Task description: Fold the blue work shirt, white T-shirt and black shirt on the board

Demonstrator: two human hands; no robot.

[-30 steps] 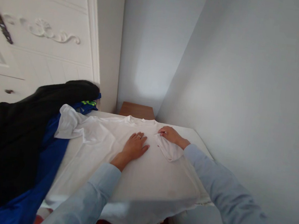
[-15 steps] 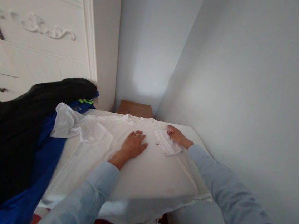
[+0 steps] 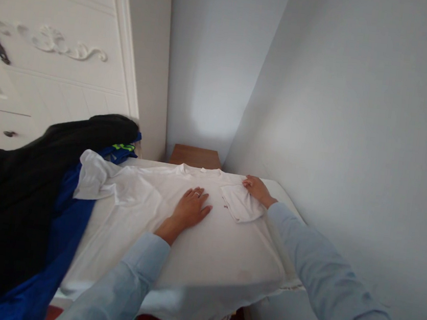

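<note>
Head view: the left hand (image 3: 191, 210) lies flat, palm down, fingers spread a little, on the chest of a white T-shirt (image 3: 202, 261), just below its collar (image 3: 193, 169). A ring (image 3: 196, 194) shows on one finger. The right hand (image 3: 257, 188) rests farther away and to the right, at the shirt's shoulder, its fingers bent down onto the far edge of a folded sleeve (image 3: 240, 209) that lies turned in over the body of the shirt. Whether those fingers pinch the cloth or only press on it cannot be told. The two hands are apart, with the folded sleeve between them and closer to the right one. Both arms wear light blue cuffs and reach in from the near edge.

The T-shirt lies spread front up on a white tabletop (image 3: 285, 193), collar away from the person, with its hem hanging over the near edge. It sits directly under both hands. Its other sleeve (image 3: 93, 180) is unfolded, stretching left and lapping onto a heap of clothes.

That heap sits along the left side of the tabletop. It has a blue garment (image 3: 63, 225) touching the shirt's left side and a black garment (image 3: 20, 194) piled on top of it and farther left. Beyond the collar, in the corner, stands a piece of brown wooden furniture (image 3: 195, 156). A white panelled door (image 3: 52, 85) with a carved ornament fills the upper left, and a plain pale wall (image 3: 357, 120) runs close along the right.
</note>
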